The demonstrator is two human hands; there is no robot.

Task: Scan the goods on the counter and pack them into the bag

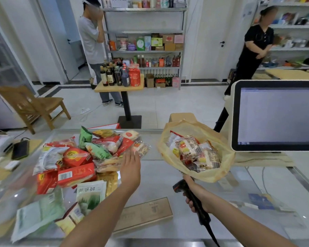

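Shop interior with stocked shelves [144, 29], seen over a glass-topped bench [161, 175]; a till screen [278, 114] stands at the far right.

Unscanned goods [82, 157] lie heaped on the bench's left half. The yellow plastic bag [200, 125] sits open-mouthed on the right half, with several wrapped packets [194, 152] already inside.

The left grip [130, 166] is flat and fully spread, fingers straight, and holds nothing. It reaches along the heap's right edge. Its forearm runs from the lower left up to the fingertips, which point away from the wearer. A small clear-wrapped packet [141, 147] lies just ahead of those fingertips, slightly to their right, at the corner of the heap nearest the bag.

The right grip [196, 195] is wrapped round the handle of a black barcode scanner [179, 187], just beside the bag's near rim.

The left grip is therefore much the nearer to the goods. A strip of bare glass separates heap from bag, so a picked item would probably travel rightward past the scanner.

Hard to read: the left fingertips are blurred, so contact with the packet cannot be settled. The scanner's window faces away, its cable is cut off by the frame, and the nearest green packets are smeared. Only one barcode, on a red pack [65, 175], shows.
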